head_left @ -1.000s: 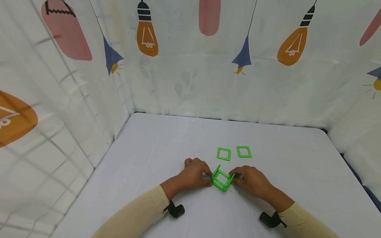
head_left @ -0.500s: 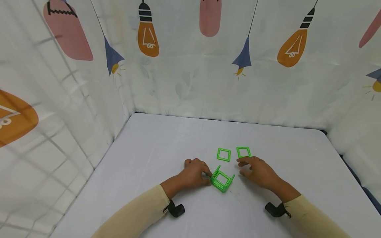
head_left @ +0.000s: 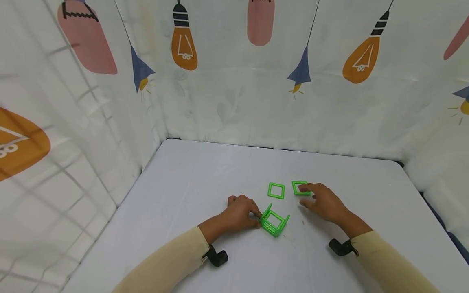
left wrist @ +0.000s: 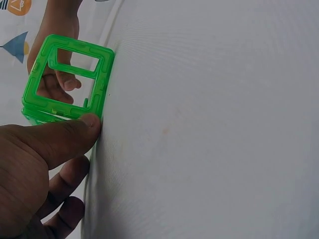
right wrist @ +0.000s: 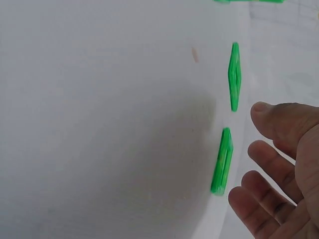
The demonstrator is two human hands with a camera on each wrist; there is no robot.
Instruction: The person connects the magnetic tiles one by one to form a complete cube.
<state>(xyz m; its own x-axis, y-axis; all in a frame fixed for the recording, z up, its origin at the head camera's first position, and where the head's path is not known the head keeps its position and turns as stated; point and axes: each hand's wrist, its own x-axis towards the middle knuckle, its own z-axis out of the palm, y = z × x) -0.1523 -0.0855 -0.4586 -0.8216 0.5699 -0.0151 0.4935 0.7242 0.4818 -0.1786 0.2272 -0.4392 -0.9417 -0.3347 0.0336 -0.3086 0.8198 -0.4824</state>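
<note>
My left hand point(head_left: 239, 213) pinches the left side of an open box of green square magnetic tiles point(head_left: 270, 230) on the table. In the left wrist view its thumb presses the lower edge of one tile frame point(left wrist: 103, 82), and the other fingers are partly hidden. Farther back lie two loose flat tiles, a left one point(head_left: 275, 197) and a right one point(head_left: 294, 188). Over the right one hovers my right hand point(head_left: 326, 203), its thumb and fingers spread apart with nothing between them. In the right wrist view the two loose tiles point(right wrist: 235, 77) appear nearly edge-on beside the fingertips.
A white-covered table point(head_left: 205, 171) bears the tiles. White cloth point(head_left: 234, 101) printed with bulbs and lamps hangs behind it and at its sides. A small black camera point(head_left: 217, 258) sits at the left wrist, another point(head_left: 340, 247) at the right.
My right hand has let go of the right side of the box and moved back and right, over the right loose tile. The left hand and the box have stayed in place.
</note>
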